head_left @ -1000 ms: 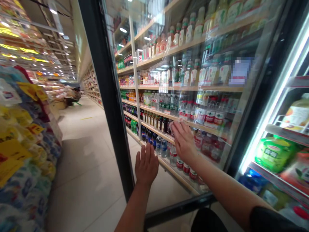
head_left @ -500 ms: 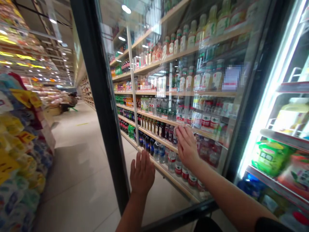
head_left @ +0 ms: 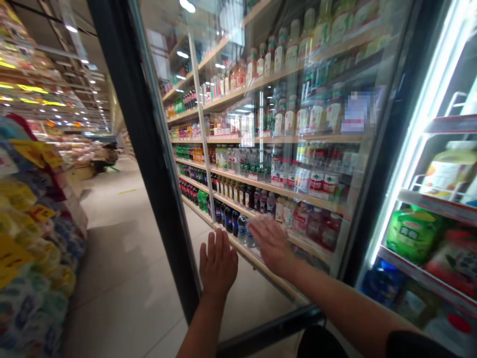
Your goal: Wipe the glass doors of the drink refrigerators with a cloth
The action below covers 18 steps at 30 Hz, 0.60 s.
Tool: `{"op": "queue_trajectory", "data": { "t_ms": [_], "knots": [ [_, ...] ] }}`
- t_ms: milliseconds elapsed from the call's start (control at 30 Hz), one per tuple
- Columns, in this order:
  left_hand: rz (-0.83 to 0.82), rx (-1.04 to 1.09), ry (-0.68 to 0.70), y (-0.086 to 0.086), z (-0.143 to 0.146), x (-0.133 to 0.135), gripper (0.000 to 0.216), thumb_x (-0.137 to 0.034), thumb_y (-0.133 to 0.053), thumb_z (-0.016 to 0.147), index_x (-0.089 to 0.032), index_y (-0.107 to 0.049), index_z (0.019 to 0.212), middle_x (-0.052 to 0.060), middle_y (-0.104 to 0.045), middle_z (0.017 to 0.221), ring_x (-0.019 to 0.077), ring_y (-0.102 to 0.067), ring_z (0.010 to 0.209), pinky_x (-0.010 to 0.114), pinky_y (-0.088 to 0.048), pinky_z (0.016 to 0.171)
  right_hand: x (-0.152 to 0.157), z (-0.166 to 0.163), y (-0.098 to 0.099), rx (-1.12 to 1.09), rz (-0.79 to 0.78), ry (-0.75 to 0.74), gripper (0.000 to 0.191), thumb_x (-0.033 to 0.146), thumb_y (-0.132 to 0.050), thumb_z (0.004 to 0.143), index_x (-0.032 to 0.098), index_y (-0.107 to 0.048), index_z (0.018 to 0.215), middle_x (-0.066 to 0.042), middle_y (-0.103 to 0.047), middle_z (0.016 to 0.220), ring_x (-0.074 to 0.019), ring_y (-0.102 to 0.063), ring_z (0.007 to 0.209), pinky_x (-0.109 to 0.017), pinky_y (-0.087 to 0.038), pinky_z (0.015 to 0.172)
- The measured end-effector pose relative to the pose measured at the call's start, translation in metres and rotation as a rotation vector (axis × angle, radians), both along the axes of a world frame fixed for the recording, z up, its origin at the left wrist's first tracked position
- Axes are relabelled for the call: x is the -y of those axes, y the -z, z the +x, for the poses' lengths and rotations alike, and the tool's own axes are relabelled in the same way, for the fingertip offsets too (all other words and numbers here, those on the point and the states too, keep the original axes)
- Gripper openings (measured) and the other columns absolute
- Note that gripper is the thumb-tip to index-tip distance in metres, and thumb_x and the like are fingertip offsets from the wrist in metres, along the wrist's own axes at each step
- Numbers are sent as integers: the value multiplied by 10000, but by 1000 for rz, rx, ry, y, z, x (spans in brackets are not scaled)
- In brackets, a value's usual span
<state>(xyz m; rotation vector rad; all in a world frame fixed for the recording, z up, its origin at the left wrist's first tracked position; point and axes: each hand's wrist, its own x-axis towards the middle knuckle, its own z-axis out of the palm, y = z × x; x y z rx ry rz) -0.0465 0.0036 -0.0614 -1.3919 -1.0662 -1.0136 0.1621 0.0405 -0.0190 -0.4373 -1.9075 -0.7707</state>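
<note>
A glass door (head_left: 242,303) in a black frame stands swung out in front of me, with both hands up at its pane. My left hand (head_left: 219,263) lies flat low on the glass near the left frame bar, fingers stretched upward and close together. To its right, my right hand (head_left: 274,246) is also against the pane, its fingers extended and smeared by motion. A pale patch shows at the right fingertips; whether it is a thin wipe or a reflection, I cannot make out. The right palm is hidden.
Through the glass, wooden shelves (head_left: 257,182) hold rows of drink bottles. At the right is a lit cooler with a green pouch (head_left: 413,233) and bottles. Packaged goods (head_left: 30,223) are stacked at the left, beside a tiled aisle (head_left: 115,238). A small notice (head_left: 356,112) shows on the pane.
My right hand has slid down and to the left across the glass, nearer to my left hand. My left hand keeps its place. The view has shifted slightly.
</note>
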Motion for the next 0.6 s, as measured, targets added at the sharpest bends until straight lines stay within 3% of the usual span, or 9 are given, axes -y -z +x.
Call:
{"op": "queue_trajectory", "data": {
  "t_ms": [100,267,333,467,533,600],
  "knots": [
    [6,-3,-15,0,0,0,672,-190,-522,1037,-11,-276,1637,197,-287,1675,280,-189,1609,437,-142,1339,5,-5,4,137,13,-63,496,112,-435,1027,198,-583,1492,-12,-693,1445,-121,-424,1530,-329,-177,1350],
    [15,-4,-21,1,1,1,681,-186,-531,1031,-16,-276,1639,190,-285,1678,286,-194,1607,433,-168,1335,2,-8,-31,-174,-59,67,552,60,-450,980,127,-544,1520,-96,-601,1544,-214,-274,1614,-442,-228,1338],
    [17,-10,-22,0,1,1,680,-180,-532,1028,-10,-279,1636,198,-289,1674,290,-196,1606,435,-177,1333,3,-11,-26,-163,-42,63,544,53,-449,974,116,-561,1503,-95,-612,1534,-210,-255,1620,-437,-214,1345],
    [20,-19,-33,0,1,2,664,-186,-518,1039,0,-286,1632,211,-292,1669,295,-200,1605,438,-183,1332,7,-14,0,139,56,-65,468,91,-424,1010,170,-656,1409,-3,-673,1471,-144,-347,1574,-345,-135,1362],
    [18,-19,-33,0,1,2,666,-187,-517,1039,-4,-281,1634,208,-291,1669,295,-202,1604,441,-186,1331,5,-11,-5,150,49,-62,470,101,-416,1020,185,-652,1417,7,-675,1468,-142,-375,1559,-346,-123,1363],
    [14,-14,-31,0,2,2,674,-185,-522,1035,-10,-276,1638,201,-292,1668,293,-201,1604,443,-189,1330,1,-5,-24,9,14,1,504,87,-425,1011,178,-608,1472,-33,-667,1477,-173,-365,1571,-391,-171,1355]
  ]
}}
